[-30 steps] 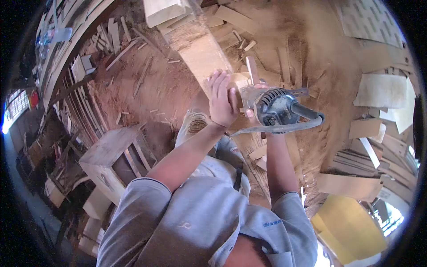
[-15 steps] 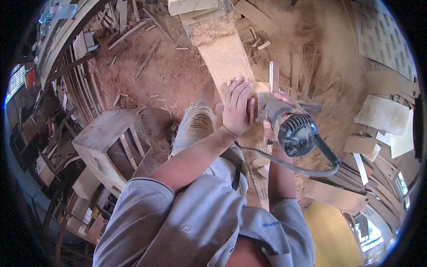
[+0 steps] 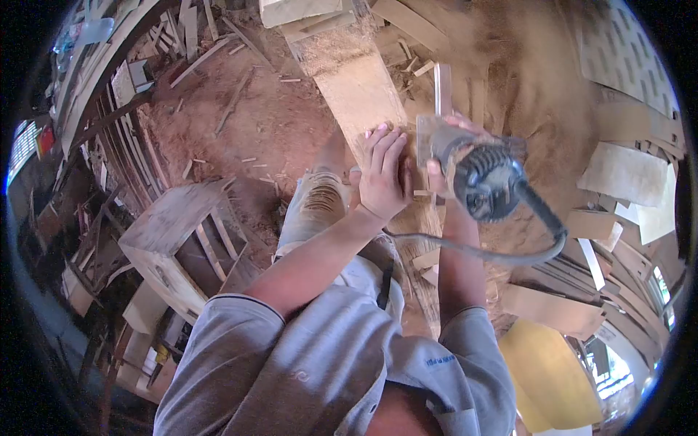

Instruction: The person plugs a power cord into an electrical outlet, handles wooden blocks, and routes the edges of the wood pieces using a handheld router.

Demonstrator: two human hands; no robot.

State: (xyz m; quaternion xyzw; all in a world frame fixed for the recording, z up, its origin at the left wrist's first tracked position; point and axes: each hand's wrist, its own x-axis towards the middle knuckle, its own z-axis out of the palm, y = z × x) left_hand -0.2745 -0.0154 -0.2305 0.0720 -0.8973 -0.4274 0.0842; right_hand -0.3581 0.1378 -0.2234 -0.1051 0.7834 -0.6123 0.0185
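My left hand [image 3: 385,173] lies with its back up and its fingers stretched over the end of a long wooden board [image 3: 363,94]; anything under the palm is hidden. Just to its right, my right hand [image 3: 440,174] is closed round the body of a dark power tool [image 3: 486,182]. The tool's flat, clear-looking base [image 3: 426,143] faces the left hand, with a gap between them. From the tool's rear a thick cable [image 3: 545,211] loops back below both hands. A narrow wooden strip [image 3: 442,89] stands just above the base.
Sawdust and wood scraps [image 3: 414,69] cover the ground. A light block [image 3: 299,10] sits on the board's far end. An open wooden box frame [image 3: 171,225] is at the left. Stacked panels [image 3: 622,174] and a yellow sheet [image 3: 552,370] lie at the right.
Since half a second ago, the tool has moved slightly up and away from my left hand, and it looks blurred. Over the full second the cable loop has dropped lower.
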